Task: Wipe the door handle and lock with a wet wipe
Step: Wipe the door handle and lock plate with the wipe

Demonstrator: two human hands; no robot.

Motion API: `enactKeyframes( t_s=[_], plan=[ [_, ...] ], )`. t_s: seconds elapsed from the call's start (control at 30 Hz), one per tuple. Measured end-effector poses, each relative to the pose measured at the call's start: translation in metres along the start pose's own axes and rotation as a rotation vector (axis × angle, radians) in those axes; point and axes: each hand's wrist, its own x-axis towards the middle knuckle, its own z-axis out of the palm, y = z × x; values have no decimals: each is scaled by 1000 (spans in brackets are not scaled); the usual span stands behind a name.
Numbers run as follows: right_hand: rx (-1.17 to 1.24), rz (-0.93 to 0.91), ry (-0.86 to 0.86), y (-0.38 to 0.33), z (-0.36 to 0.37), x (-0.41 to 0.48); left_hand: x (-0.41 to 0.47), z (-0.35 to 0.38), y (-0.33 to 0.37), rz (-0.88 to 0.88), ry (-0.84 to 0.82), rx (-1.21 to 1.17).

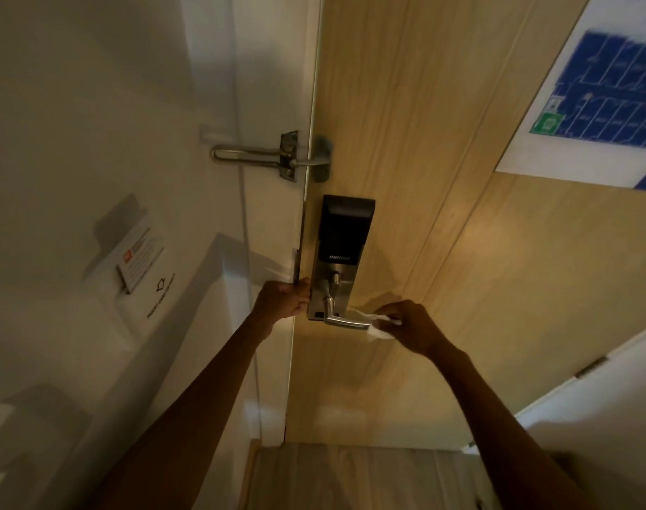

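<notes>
The lock [341, 252], a dark panel over a metal plate, sits on the wooden door [443, 215] near its left edge. The lever door handle [345, 320] juts rightward from the bottom of the lock. The right hand [409, 325] pinches a white wet wipe [378, 325] against the free end of that handle. The left hand [286, 298] is curled closed around the door's edge, just left of the lock. A metal swing latch [277, 156] hangs above the lock.
</notes>
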Motion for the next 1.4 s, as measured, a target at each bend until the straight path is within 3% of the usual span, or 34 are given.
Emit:
enactKeyframes(
  t_s=[0.13,0.2,0.3,0.37,0.5,0.57,0.77,1.13,1.2,1.4],
  plan=[
    [95,181,55,26,-12,-11,-2,1,2,-4,14,35],
    [229,293,178,31,-2,-23,-5,1,4,-4,0,39],
    [725,533,316,23,35,-45,-10,4,10,-20,-35,44],
    [951,518,307,4,62,-54,-10,4,13,-45,-70,74],
    [1786,753,280,-43,96,-41,-4,-1,12,-84,-55,78],
    [2004,755,249,-68,107,-34,2,-3,12,-65,-30,125],
    [2322,697,191,-108,105,-22,6,2,32,-183,-107,32],
    [2048,888,394,-43,69,-28,0,-4,25,-43,-105,131],
    [1858,849,434,-32,57,-35,1,-6,22,-18,-101,146],
    [1282,705,778,-10,27,-39,0,-4,21,-1,-93,129]
  ],
)
